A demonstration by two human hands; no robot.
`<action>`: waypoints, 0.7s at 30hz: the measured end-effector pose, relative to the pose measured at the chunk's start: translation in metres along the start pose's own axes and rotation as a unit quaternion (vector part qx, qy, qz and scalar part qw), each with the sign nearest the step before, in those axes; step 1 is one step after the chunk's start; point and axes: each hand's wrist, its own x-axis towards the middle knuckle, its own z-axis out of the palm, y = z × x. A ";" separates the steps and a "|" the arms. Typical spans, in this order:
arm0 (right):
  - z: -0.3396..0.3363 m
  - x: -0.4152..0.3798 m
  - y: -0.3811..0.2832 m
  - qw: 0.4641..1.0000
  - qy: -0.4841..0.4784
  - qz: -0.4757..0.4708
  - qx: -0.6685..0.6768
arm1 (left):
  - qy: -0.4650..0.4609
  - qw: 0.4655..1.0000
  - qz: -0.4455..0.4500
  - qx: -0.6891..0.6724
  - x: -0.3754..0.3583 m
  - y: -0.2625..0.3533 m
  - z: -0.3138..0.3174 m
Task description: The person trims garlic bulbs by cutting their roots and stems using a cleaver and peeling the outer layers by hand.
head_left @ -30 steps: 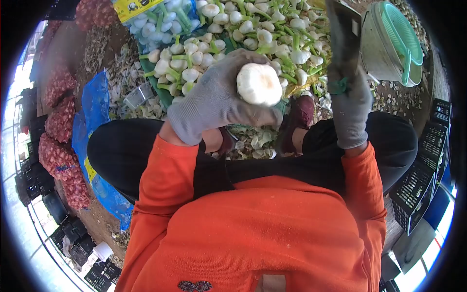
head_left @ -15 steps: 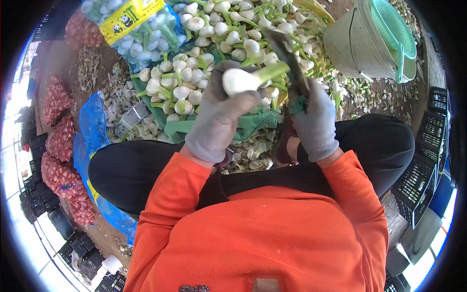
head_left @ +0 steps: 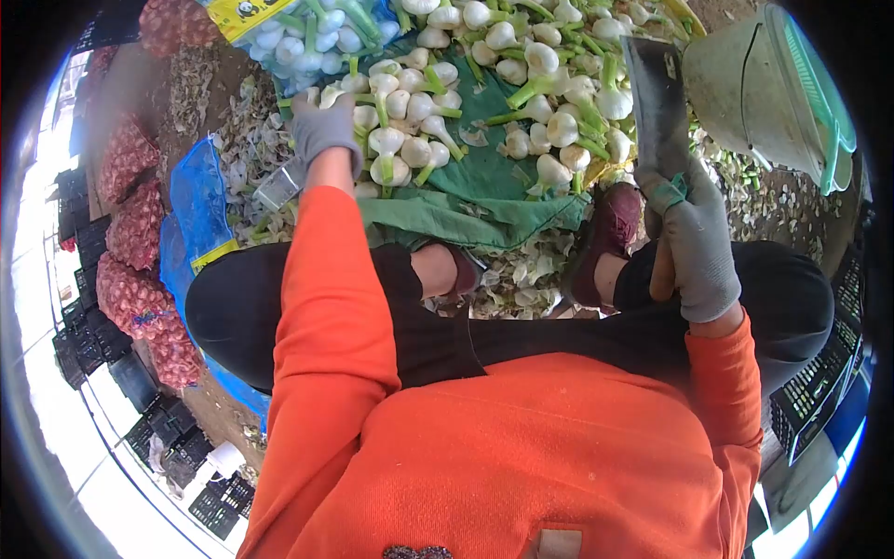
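Observation:
My right hand (head_left: 698,242), in a grey glove, is closed round the wooden handle of a broad-bladed knife (head_left: 656,102), a cleaver-like blade pointing away from me. A scrap of green cloth or tape shows at its grip. My left hand (head_left: 324,135), also gloved, reaches to the left end of the trimmed garlic pile (head_left: 396,116). Its fingers curl about a white garlic bulb (head_left: 314,96), though the fingertips are partly hidden. More garlic bulbs (head_left: 559,126) with longer green stems lie to the right on a green cloth (head_left: 484,219).
A blue net bag (head_left: 321,42) of garlic stands beyond my left hand. A whitish bucket (head_left: 745,88) with a green basket (head_left: 819,102) is at the right. Red net sacks (head_left: 140,298) and black crates (head_left: 819,363) line the sides. Peelings (head_left: 521,279) cover the ground between my shoes.
My left hand has moved left from the middle to the trimmed pile. My right hand has drawn away to the right with the knife. The view has shifted slightly.

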 end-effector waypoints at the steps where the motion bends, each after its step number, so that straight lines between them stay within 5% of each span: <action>1: 0.001 -0.001 -0.003 1.000 0.002 0.001 0.007 | 0.008 0.998 0.055 0.013 -0.014 0.017 0.002; 3: 0.000 -0.003 -0.018 1.000 0.011 0.015 0.016 | -0.033 0.977 0.210 -0.005 -0.040 0.044 0.025; 6: -0.006 -0.002 -0.029 0.999 0.011 0.045 0.014 | -0.317 0.925 0.206 0.033 -0.077 0.083 0.063; 12: -0.005 0.001 -0.026 0.999 0.010 0.041 0.015 | -0.353 0.907 0.201 0.111 -0.099 0.083 0.165; 15: -0.008 0.000 -0.025 0.998 0.030 0.037 0.039 | -0.410 0.899 0.151 0.038 -0.089 0.089 0.166; 16: -0.009 0.000 -0.024 0.998 0.044 0.027 0.046 | -0.488 0.842 -0.102 -0.208 -0.093 0.094 0.159; 19: -0.014 -0.001 -0.024 0.995 0.070 -0.001 0.064 | -0.547 0.691 -0.243 -0.405 -0.089 0.098 0.134; 21: -0.021 -0.006 -0.026 0.995 0.072 -0.006 0.070 | -0.541 0.671 -0.240 -0.446 -0.090 0.106 0.121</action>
